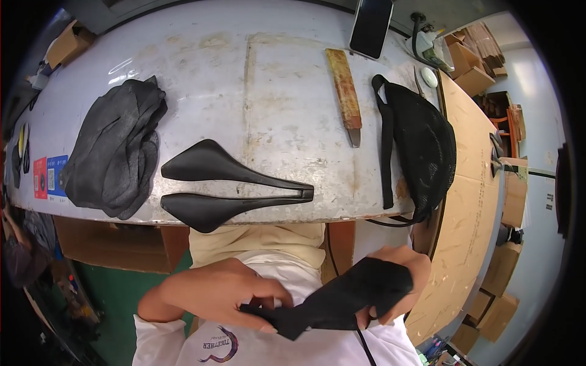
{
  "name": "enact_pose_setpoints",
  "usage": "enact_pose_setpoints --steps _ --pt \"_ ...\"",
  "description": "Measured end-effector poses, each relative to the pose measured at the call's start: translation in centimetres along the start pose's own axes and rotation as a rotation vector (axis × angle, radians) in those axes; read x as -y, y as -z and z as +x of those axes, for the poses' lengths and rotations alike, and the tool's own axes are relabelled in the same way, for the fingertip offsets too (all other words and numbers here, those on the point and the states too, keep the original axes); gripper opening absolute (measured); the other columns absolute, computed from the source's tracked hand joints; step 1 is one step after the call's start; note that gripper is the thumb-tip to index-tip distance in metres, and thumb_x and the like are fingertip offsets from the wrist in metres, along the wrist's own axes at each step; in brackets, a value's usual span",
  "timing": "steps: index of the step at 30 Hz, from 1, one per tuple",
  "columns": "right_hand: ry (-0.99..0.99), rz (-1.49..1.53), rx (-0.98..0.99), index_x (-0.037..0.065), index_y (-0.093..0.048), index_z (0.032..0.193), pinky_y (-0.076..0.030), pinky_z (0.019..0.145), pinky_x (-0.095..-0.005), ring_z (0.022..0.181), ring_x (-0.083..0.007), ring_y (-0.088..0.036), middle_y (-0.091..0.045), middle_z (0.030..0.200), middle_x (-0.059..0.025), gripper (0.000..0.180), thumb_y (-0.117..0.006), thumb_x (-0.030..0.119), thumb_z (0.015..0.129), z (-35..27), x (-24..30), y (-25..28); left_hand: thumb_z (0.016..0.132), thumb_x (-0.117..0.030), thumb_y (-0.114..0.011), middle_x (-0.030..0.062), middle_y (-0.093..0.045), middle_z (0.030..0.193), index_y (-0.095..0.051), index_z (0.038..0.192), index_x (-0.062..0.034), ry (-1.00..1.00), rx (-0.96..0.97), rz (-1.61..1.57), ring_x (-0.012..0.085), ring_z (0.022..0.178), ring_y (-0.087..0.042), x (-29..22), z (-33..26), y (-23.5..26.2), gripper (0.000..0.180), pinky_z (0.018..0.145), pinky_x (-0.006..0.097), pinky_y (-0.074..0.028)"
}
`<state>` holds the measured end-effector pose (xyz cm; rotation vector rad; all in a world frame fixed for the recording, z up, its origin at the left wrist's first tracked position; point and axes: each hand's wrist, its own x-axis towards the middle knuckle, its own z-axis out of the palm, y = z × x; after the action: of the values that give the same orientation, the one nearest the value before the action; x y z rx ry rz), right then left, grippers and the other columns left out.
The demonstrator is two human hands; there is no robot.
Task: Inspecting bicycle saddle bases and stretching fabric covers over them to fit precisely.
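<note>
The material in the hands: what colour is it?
The material is black; the head view shows it.

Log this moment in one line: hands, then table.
LEFT HAND: holding black fabric piece | RIGHT HAND: holding same piece | TABLE: black split bicycle saddle, gray cloth, flat-bladed tool, smartphone
</note>
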<state>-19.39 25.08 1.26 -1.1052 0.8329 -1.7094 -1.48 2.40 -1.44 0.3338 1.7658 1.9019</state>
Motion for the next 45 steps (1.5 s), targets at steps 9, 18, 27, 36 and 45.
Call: enact_pose_setpoints --steps 9,18,27,36,45 --pt "0.045 0.430 -0.089 -0.002 -0.067 0.078 -0.052 0.060 -0.0165 0.060 -0.0160 -0.067 -0.071 0.088 -0.0161 0.022 -0.084 -0.006 0.066 -3.8 -0.3 2.0 0.092 -0.030 -0.054 0.0216 -0.043 0.147 -0.021 0.151 0.0009 -0.510 -0.669 -1.404 0.0348 0.130 -0.048 2.1 -0.2 -3.7 0.074 0.108 0.049 -0.037" --pt "0.122 0.161 -0.510 -0.001 -0.055 0.103 -0.053 0.064 -0.0234 0.071 -0.0179 -0.066 -0.067 0.097 -0.0165 0.039 -0.080 0.004 0.074 -1.7 -4.2 -2.8 0.081 -0.005 -0.074 0.0246 -0.033 0.148 -0.009 0.155 -0.0070 -0.787 -0.745 -0.233 0.0322 0.095 -0.063 4.8 0.2 -3.1 0.099 0.080 0.040 -0.054" --pt "0.215 -0.212 -1.013 -0.001 -0.043 0.127 -0.054 0.069 -0.0303 0.081 -0.0198 -0.065 -0.063 0.106 -0.0169 0.059 -0.076 0.015 0.081 -1.0 -5.3 -6.1 0.067 0.002 -0.083 0.0213 -0.050 0.134 -0.029 0.148 0.0065 -0.555 -0.924 0.420 0.0121 0.080 -0.062 1.1 -1.7 -1.4 0.097 0.057 0.020 -0.048" --pt "0.149 0.730 -0.793 0.005 -0.047 0.116 -0.047 0.062 -0.0402 0.054 -0.0175 -0.051 -0.055 0.073 -0.0017 0.043 -0.069 0.032 0.091 -0.7 -5.5 -3.3 0.065 0.004 -0.082 0.0304 -0.055 0.130 -0.058 0.125 0.0085 -0.555 -0.986 0.136 0.0343 0.119 -0.057 0.3 -3.3 -1.0 0.065 0.102 0.039 -0.042" --pt "-0.306 -0.666 -0.978 0.002 -0.055 0.074 -0.031 0.047 -0.0178 0.055 0.0004 -0.044 -0.051 0.058 0.0038 0.025 -0.079 0.005 0.081 -0.2 -7.4 -0.2 0.067 0.003 -0.077 0.0233 -0.058 0.130 -0.058 0.131 0.0041 -0.039 -0.990 0.428 0.0255 0.115 -0.061 -1.2 -4.8 2.7 0.067 0.084 0.027 -0.049"
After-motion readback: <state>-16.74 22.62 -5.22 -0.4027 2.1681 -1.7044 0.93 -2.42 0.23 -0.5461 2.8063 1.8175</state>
